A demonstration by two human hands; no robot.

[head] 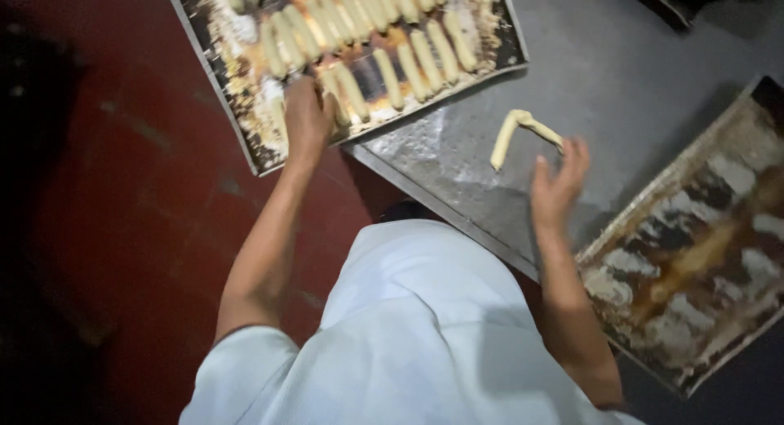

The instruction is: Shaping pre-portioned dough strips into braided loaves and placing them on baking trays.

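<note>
Bending soft dough rope (pale, floury) by right hand

Dim scene overall from my feed. Brightest patch is the floured tray of dough sticks at top, slightly washed out. Dull sheen on the grey metal table. Left edge falls to near black over the red floor. Motion blur smears my right hand and the bent dough strip; left hand softer too. Greasy tray at right looks unsharp.
</note>
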